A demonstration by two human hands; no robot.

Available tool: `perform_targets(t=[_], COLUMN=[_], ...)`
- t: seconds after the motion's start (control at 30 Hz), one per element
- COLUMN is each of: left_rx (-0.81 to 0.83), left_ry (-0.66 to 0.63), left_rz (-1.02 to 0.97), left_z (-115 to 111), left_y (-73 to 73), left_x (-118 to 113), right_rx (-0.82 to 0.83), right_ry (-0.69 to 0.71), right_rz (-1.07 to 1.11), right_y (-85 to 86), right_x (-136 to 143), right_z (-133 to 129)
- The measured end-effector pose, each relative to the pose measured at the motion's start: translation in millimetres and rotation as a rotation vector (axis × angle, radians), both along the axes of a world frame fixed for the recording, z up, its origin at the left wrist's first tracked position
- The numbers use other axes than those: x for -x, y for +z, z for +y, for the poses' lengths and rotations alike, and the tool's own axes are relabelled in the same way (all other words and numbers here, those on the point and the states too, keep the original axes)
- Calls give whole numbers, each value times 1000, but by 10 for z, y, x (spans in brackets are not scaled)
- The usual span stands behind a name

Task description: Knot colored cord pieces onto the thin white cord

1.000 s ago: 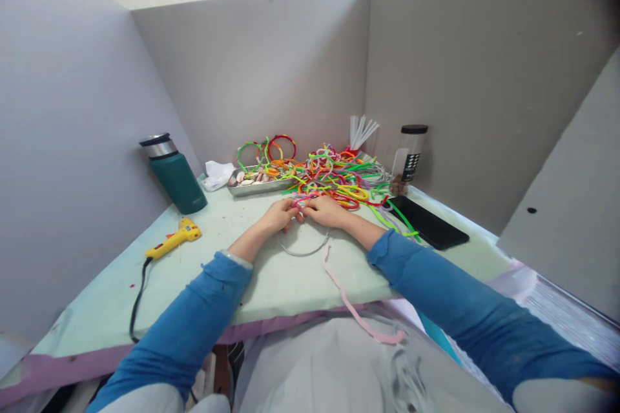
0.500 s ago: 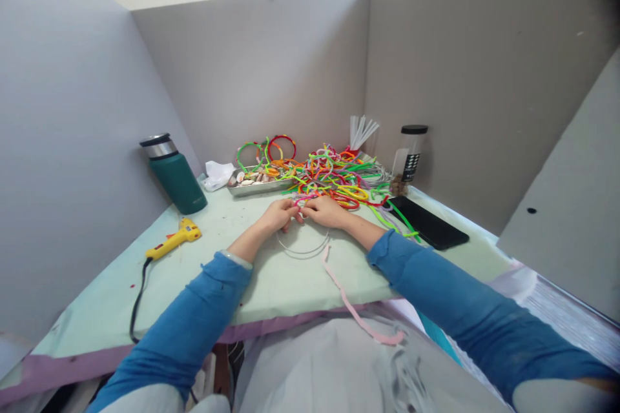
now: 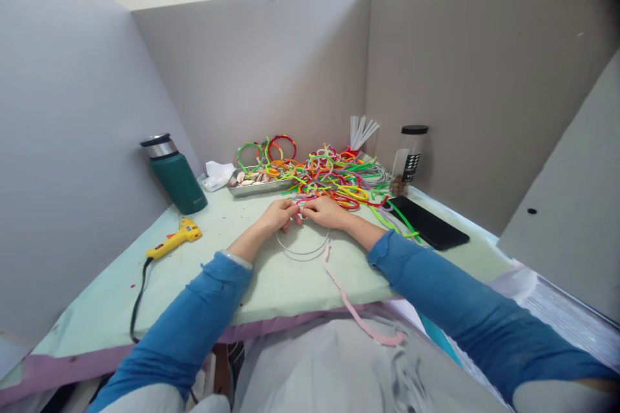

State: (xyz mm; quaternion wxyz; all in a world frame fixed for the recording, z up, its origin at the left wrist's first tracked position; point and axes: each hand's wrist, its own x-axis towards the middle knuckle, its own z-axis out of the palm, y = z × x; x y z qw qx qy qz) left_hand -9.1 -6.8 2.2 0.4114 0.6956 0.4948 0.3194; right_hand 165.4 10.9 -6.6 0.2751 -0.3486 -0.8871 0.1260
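My left hand (image 3: 281, 214) and my right hand (image 3: 323, 211) meet over the table, fingertips almost touching. Both are closed in a pinch at the far side of a thin wire ring (image 3: 304, 253), whose near arc hangs bare toward me. A bit of bright pink chenille stem (image 3: 299, 202) shows between the fingertips; the fingers hide how it sits on the wire. A pale pink chenille stem (image 3: 346, 300) lies to the right of the ring, running over the table's front edge onto my lap.
Beyond my hands lies a heap of coloured chenille stems (image 3: 334, 171), beside a metal tray (image 3: 261, 189) of shells and finished-looking rings (image 3: 281, 137). At left are a yellow glue gun (image 3: 174, 240) and a green bottle (image 3: 177, 181). A black phone (image 3: 431, 224) and clear jar (image 3: 411, 158) stand right.
My fingers have shifted very slightly at the ring, and the wire has tilted a touch. Everything else stays where it was.
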Motion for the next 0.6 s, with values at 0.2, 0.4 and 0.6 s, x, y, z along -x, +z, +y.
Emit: perform_targets(t=[0.2, 0.4, 0.6], left_rx=[15, -35, -50], left_ry=[19, 59, 59], left_rz=[-15, -24, 39], left_z=[-24, -11, 4], left_y=[27, 10, -11], left_x=[-24, -46, -39], right_rx=[-7, 2, -9], right_ry=[5, 11, -6], right_rz=[-7, -14, -32], right_y=[11, 5, 6], right_x=[-1, -4, 2], right_z=[-11, -8, -6])
